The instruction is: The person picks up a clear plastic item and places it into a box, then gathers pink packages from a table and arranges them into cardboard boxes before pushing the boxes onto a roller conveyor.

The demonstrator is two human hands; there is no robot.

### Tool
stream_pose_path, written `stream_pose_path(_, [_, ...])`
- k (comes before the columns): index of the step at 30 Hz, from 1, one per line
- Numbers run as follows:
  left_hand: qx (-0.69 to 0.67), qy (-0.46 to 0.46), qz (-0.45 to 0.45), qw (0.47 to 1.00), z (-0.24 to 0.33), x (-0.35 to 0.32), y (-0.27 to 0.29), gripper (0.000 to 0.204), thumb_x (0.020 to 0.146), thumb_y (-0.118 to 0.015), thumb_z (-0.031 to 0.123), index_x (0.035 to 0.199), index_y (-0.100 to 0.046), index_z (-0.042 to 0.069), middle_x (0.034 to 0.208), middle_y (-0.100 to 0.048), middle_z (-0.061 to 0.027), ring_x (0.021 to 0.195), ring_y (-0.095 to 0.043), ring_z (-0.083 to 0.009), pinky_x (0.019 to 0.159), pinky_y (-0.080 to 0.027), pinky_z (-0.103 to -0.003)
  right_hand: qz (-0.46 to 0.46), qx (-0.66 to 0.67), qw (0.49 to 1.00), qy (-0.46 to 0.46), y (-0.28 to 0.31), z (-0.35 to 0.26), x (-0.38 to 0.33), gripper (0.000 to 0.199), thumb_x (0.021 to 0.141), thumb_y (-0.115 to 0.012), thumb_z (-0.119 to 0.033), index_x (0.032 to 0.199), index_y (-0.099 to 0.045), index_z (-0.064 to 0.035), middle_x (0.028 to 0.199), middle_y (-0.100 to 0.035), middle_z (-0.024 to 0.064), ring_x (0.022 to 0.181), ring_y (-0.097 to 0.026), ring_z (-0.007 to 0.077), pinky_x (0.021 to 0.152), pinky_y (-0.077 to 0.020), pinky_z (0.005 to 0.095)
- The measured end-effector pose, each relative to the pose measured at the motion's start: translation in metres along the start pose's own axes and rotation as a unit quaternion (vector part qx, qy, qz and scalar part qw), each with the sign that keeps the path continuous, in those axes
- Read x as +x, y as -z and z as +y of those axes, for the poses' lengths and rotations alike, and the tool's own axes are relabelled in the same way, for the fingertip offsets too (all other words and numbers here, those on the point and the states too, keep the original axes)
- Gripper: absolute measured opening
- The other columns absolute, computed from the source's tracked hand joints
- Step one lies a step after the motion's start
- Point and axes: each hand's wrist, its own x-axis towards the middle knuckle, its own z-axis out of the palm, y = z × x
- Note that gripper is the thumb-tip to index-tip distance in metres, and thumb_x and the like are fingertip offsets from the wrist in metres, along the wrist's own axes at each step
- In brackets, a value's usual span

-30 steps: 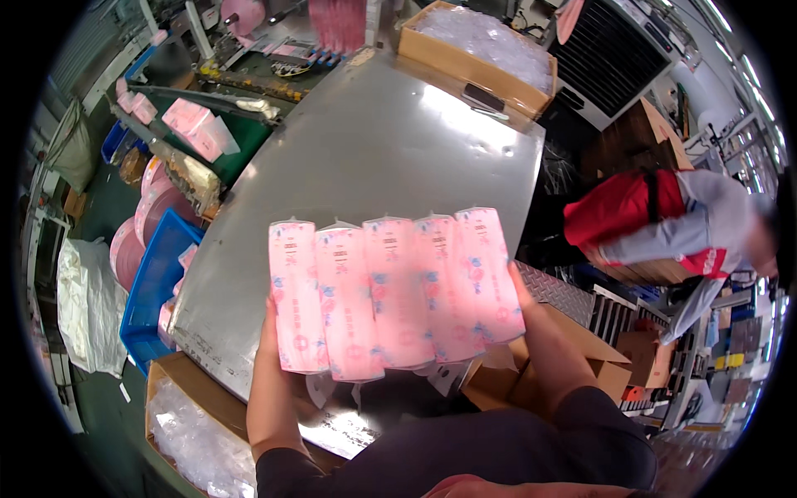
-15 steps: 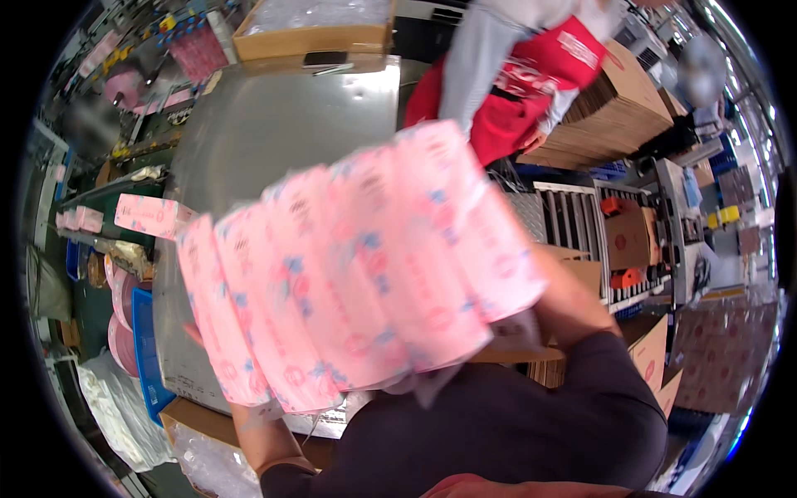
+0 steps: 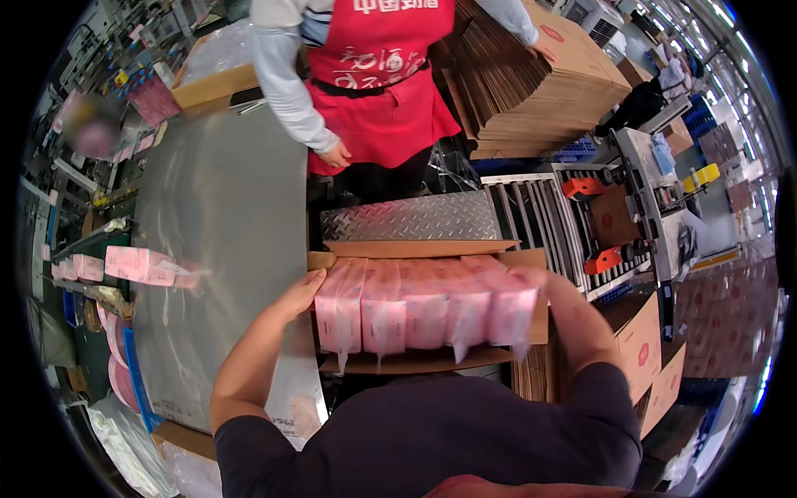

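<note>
A row of several pink plastic-wrapped packs sits in the mouth of an open cardboard carton in front of me. My left hand presses on the row's left end, fingers partly hidden by the carton flap and the packs. At the right end, my right hand holds the outermost pack, its fingers largely hidden. The row is squeezed between both hands, with loose clear wrapper ends hanging toward me. The carton's inside is hidden beneath the packs.
A metal table lies at left, with a pink pack at its left edge. Across from me stands a person in a red apron, beside stacked flat cartons. A roller conveyor runs at right, past a tread-plate platform.
The row of packs has gone from above the table, tilted, to the right and down into the carton's mouth, now level. The person in the apron appears further left and fuller in view.
</note>
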Motion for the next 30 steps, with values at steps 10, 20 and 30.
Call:
stream_pose_path(10, [0.681, -0.002, -0.093, 0.726, -0.063, 0.034, -0.076, 0.093, 0.078, -0.074, 0.04, 0.154, -0.024, 0.022, 0.161, -0.018, -0.0141, 0.145, -0.021, -0.0398, 0.114, -0.023, -0.056, 0.101, -0.31, 0.943, 0.067, -0.123, -0.088, 0.048, 0.084, 0.086, -0.053, -0.064, 0.153, -0.031, -0.0177, 0.161, -0.021, 0.0142, 0.146, -0.019, 0.0457, 0.112, -0.0214, 0.066])
stream_pose_path(20, [0.644, 0.09, -0.175, 0.739, -0.148, 0.044, -0.1, 0.089, 0.091, -0.051, 0.061, 0.158, -0.006, 0.025, 0.164, 0.009, -0.0141, 0.149, 0.012, -0.0416, 0.115, 0.003, -0.063, 0.093, -0.328, 0.901, 0.269, -0.257, -0.063, 0.126, 0.063, 0.094, -0.046, -0.058, 0.152, -0.031, -0.0375, 0.164, -0.011, 0.0064, 0.149, -0.007, 0.0432, 0.108, -0.0071, 0.0783])
stream_pose_path(30, [0.412, -0.222, 0.571, 0.674, 0.058, -0.135, 0.093, 0.041, 0.092, -0.063, 0.034, 0.123, -0.062, 0.008, 0.13, -0.056, -0.0183, 0.124, -0.051, -0.0376, 0.105, -0.04, -0.048, 0.192, -0.091, 0.906, 0.366, -0.205, -0.179, 0.121, 0.067, 0.087, -0.067, -0.031, 0.144, -0.042, -0.0076, 0.15, -0.034, 0.0218, 0.14, -0.028, 0.0429, 0.112, -0.0304, 0.0544])
